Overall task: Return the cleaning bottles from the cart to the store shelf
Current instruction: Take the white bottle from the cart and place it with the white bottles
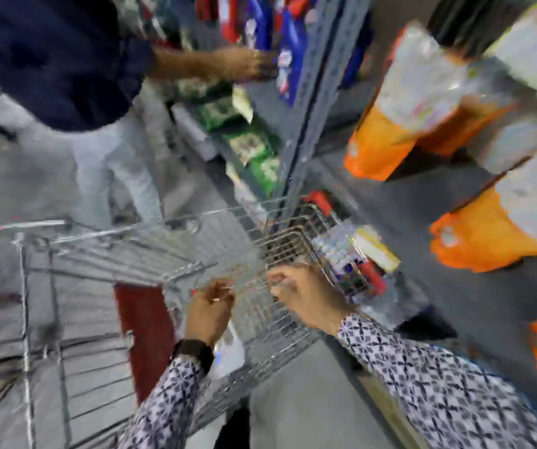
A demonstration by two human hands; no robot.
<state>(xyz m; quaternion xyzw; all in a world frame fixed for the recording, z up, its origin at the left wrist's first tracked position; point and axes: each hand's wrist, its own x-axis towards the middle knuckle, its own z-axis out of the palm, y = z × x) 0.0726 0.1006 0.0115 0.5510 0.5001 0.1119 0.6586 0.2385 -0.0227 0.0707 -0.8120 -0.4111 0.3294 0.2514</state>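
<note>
- Reaching into the silver wire shopping cart (105, 254), the person has both hands low by its far end.
- The left hand (210, 307), with a dark watch (194, 351) on the wrist, is over the wire side. Its fingers (225, 294) are curled close together, but the picture is too blurry to tell if they hold anything.
- The right hand (302, 298) is just beside it, at the edge of the small wire basket part (286, 244). Its fingers (280, 280) are bent and look pinched on the wire or on something small. I cannot tell which.
- I cannot see a clear cleaning bottle in the cart. A shiny packet with a red part (357, 267) sits just past the right hand, near the grey metal store shelf (422, 202). It may be one of the things to put back, but that is a guess.
- Big orange and white bags (399, 124) fill the shelf on the right.
- Another person in a dark blue top (53, 59) stands close on the other side of the cart and reaches a hand (238, 64) to the shelf too.
- What could go wrong: fingers could get stuck in the wire. A bottle could slip and fall if it is grabbed in a rush. Arms could bump the other person, because they stand so near.
</note>
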